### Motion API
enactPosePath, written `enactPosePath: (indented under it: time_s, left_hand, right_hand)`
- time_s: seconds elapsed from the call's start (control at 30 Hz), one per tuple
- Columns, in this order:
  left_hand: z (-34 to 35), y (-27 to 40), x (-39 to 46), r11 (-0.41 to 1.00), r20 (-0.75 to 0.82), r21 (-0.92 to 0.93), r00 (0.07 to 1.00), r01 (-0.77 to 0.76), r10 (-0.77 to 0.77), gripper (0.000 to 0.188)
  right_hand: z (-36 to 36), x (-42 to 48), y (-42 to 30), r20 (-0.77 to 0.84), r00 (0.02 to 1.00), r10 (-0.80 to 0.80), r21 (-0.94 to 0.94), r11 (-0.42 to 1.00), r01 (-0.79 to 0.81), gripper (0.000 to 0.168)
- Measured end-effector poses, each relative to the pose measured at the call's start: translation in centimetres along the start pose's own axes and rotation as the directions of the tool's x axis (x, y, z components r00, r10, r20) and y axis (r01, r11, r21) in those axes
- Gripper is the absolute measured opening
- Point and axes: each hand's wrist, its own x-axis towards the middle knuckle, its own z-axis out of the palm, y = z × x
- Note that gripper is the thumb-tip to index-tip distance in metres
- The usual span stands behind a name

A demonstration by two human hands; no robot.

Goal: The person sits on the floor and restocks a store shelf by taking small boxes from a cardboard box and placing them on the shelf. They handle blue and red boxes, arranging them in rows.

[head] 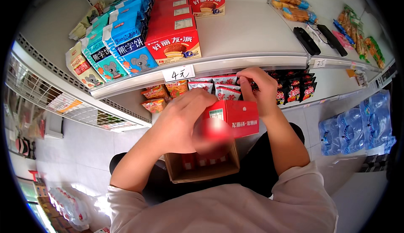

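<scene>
My left hand (184, 119) grips a red pie box (243, 119) by its left side, above my lap. Part of that box is blurred. Just beyond the box, my right hand (262, 86) is curled beneath the shelf's front edge, beside silver snack bags (225, 94); whether its fingertips pinch anything is unclear. Below the held box, an open cardboard carton (202, 177) between my legs has several red boxes (202, 162) inside. On the upper shelf, matching red pie boxes (173, 37) form a row running back, with more at its rear right.
Blue biscuit packs (132, 46) and green ones (105, 60) stand left of the red row. A handwritten price card (179, 73) hangs on the shelf rail. Black snack bags (293, 89) fill part of the lower shelf. Shrink-wrapped water bottles (359, 125) stand on the floor at right.
</scene>
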Motion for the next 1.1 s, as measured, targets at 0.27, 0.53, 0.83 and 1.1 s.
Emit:
enactPosePath:
  time_s: [0.27, 0.53, 0.83, 1.1]
  left_hand:
    - [-4.1, 0.3, 13.4, 0.883, -0.213, 0.448, 0.943, -0.139, 0.256, 0.067]
    - [-5.2, -8.8, 21.9, 0.697, 0.016, 0.712, 0.991, 0.083, -0.134, 0.064]
    - [-3.5, -12.1, 23.3, 0.456, -0.010, 0.874, 0.944, 0.168, -0.329, 0.056]
    - [-4.4, -12.9, 24.0, 0.583, 0.049, 0.782, 0.911, 0.219, -0.409, 0.041]
  right_hand:
    - [-1.1, 0.3, 0.2, -0.194, 0.980, -0.036, -0.028, 0.999, 0.032, 0.016]
    - [-0.9, -0.1, 1.2, -0.113, 0.993, 0.036, 0.026, 0.999, -0.034, 0.014]
    - [-0.8, -0.1, 1.5, -0.092, 0.995, 0.032, 0.042, 0.999, -0.029, 0.017]
    - [-0.8, 0.2, 1.2, -0.082, 0.996, 0.021, 0.016, 1.000, -0.019, 0.016]
